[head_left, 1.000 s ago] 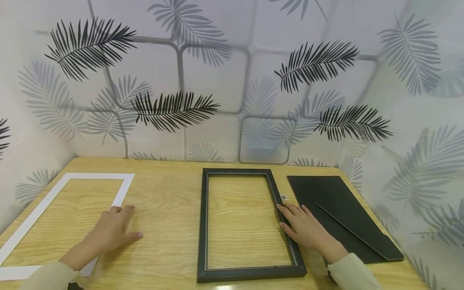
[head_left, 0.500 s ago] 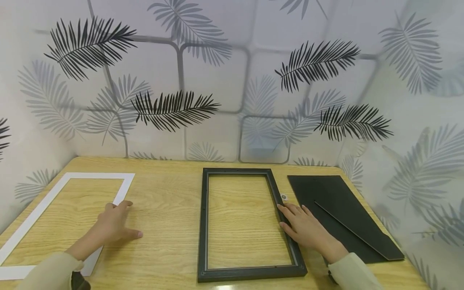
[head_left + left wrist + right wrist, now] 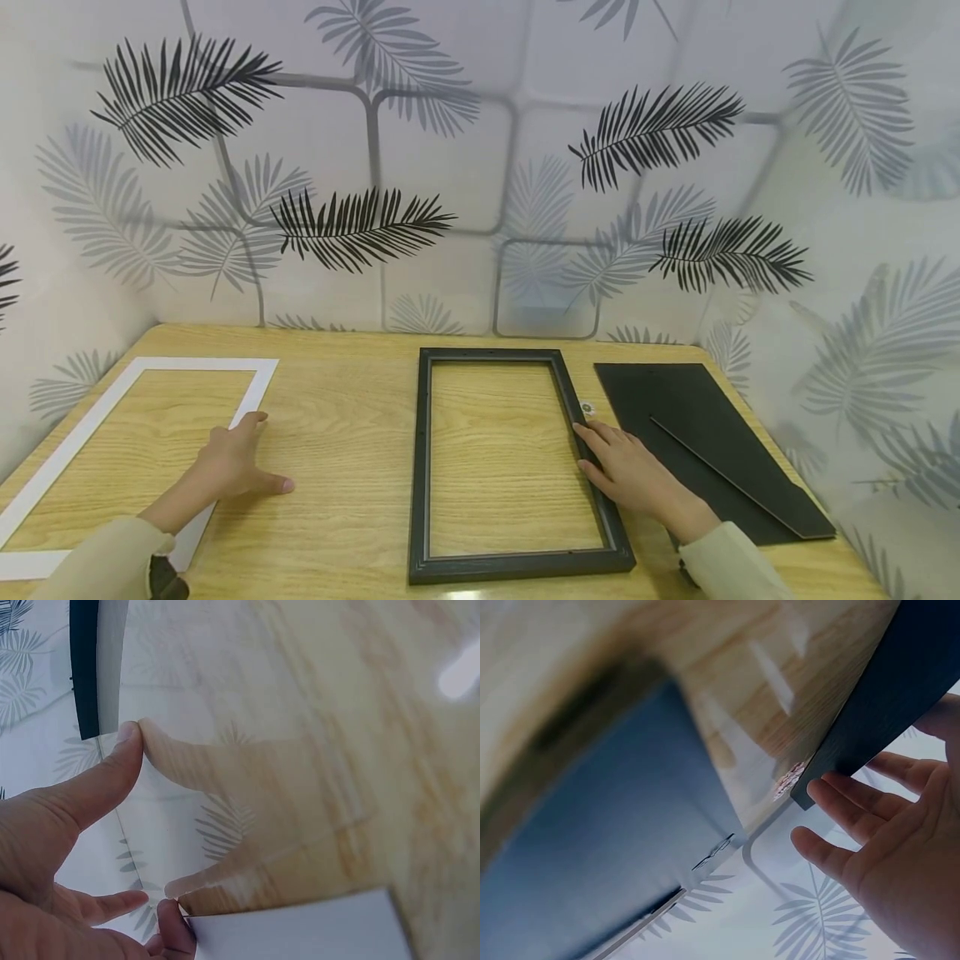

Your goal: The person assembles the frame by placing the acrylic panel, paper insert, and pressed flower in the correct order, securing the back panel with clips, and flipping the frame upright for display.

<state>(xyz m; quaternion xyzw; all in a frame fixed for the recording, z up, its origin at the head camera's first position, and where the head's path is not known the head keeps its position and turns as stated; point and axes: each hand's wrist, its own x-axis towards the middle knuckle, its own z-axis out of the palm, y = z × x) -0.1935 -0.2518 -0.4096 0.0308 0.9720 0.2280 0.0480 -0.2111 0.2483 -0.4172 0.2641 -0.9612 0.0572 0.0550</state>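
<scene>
A black picture frame (image 3: 420, 467) lies flat at the middle of the table. My right hand (image 3: 633, 471) rests on its right side, fingers extended; in the right wrist view, the fingers lie along the frame's side (image 3: 892, 697). My left hand (image 3: 228, 467), thumb and fingers spread apart, is at the right side of a white mat board (image 3: 67, 454). In the left wrist view, the left thumb tip touches a glossy surface that mirrors the hand, and a finger is at the corner of the white mat board (image 3: 315, 930). Whether a clear sheet lies there I cannot tell.
A black backing board (image 3: 675, 400) with a folded stand (image 3: 735, 483) lies at the table's right edge. Between it and the frame is a small round patterned piece (image 3: 588, 409). Leaf-patterned fabric (image 3: 465, 167) hangs behind the wooden table (image 3: 345, 400).
My left hand has tilted, its fingers shifting slightly left and away from me, and more of its sleeve shows. The right hand, frame and boards have stayed put.
</scene>
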